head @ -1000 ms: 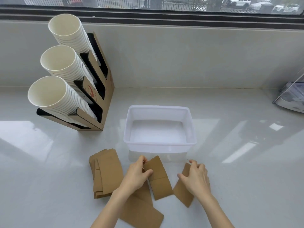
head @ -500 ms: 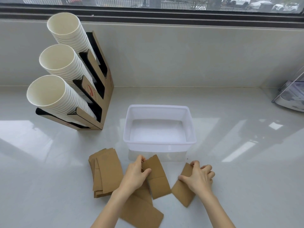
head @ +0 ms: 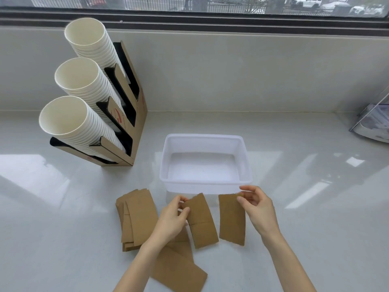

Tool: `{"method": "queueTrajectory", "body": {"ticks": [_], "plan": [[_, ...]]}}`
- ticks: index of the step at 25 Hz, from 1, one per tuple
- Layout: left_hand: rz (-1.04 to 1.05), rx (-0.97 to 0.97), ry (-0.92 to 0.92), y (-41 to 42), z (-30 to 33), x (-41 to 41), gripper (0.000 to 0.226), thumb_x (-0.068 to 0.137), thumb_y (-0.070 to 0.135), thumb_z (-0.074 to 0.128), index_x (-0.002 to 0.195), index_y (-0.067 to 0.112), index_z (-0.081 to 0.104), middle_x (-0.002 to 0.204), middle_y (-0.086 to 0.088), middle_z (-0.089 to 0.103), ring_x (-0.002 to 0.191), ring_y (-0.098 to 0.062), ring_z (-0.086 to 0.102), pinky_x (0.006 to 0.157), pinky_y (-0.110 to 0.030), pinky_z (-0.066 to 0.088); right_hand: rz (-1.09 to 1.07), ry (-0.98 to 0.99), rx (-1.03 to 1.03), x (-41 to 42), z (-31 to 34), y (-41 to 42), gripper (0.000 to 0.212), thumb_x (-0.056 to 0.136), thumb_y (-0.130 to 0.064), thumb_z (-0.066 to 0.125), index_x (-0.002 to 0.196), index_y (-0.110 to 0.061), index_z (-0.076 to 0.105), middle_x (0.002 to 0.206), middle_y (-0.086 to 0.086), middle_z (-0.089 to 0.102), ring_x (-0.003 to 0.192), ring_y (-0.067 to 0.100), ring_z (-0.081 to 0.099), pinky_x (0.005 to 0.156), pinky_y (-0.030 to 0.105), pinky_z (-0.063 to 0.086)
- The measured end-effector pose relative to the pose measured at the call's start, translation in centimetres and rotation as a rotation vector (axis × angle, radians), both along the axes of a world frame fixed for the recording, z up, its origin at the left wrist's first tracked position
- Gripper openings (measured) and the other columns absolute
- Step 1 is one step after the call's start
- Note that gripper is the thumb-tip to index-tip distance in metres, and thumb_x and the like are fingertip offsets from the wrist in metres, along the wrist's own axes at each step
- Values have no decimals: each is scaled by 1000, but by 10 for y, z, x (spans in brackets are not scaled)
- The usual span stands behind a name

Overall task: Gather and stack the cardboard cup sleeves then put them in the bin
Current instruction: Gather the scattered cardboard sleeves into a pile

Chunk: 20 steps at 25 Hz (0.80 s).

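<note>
Flat brown cardboard cup sleeves lie on the white counter in front of a translucent white plastic bin [head: 205, 184]. My right hand [head: 258, 207] pinches the top right corner of one sleeve [head: 232, 220], which hangs lifted and upright just right of centre. My left hand [head: 171, 219] grips the left edge of another sleeve [head: 202, 221]. A loose stack of sleeves [head: 137, 218] lies to the left, and two more sleeves [head: 179, 270] lie under my left forearm.
A cardboard dispenser [head: 126, 114] with three slanted stacks of white paper cups [head: 69, 121] stands at the back left. A clear acrylic holder [head: 374, 125] sits at the right edge. A low wall and a window run along the back of the counter.
My right hand has picked its sleeve up off the counter and turned it upright, moving up toward the bin's front. My left hand stays on its sleeve.
</note>
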<state>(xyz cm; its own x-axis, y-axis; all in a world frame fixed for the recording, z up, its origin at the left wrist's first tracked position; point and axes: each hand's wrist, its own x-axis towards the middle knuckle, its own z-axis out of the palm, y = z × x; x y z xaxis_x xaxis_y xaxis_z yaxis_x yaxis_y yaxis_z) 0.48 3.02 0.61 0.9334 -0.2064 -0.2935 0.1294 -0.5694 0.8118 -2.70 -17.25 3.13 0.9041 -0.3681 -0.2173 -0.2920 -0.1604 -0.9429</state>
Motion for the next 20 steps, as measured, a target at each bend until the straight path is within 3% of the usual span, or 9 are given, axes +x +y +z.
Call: {"method": "queueTrajectory", "body": {"ticks": [6,9,11,15,20], "plan": [[46,-96,-38,4,8,0,7,91,15,43,94,20,46,102,-4,64,85,-24,62,78,-36,54,141,-52,38,4,21,14,17,82,-10,62,86,-27,62,86,-2,74,79,6,66,77,23,49],[48,-187,5,0,13,0,9,91,12,43,89,21,46,100,-7,66,82,-22,62,66,-20,55,194,-41,35,8,20,26,19,83,-12,62,88,-29,63,88,-5,75,80,9,66,74,20,49],[39,-237,24,-1,16,-1,12,91,10,42,87,21,46,95,-8,65,77,-18,60,60,-15,53,206,-49,-3,11,17,34,21,84,-13,61,88,-33,63,87,-10,74,78,1,65,69,11,47],[34,-363,87,-4,19,-2,16,92,10,39,86,22,47,87,-6,65,77,-16,62,62,-17,54,173,-76,2,14,12,44,21,84,-10,60,89,-30,64,85,-12,71,71,-14,61,62,0,43],[4,-392,102,-12,18,-7,7,88,18,52,94,20,51,91,-3,64,84,-19,64,74,-26,56,144,-119,23,18,9,58,19,82,-6,61,82,-25,63,81,-11,69,71,-13,62,63,1,44]]}}
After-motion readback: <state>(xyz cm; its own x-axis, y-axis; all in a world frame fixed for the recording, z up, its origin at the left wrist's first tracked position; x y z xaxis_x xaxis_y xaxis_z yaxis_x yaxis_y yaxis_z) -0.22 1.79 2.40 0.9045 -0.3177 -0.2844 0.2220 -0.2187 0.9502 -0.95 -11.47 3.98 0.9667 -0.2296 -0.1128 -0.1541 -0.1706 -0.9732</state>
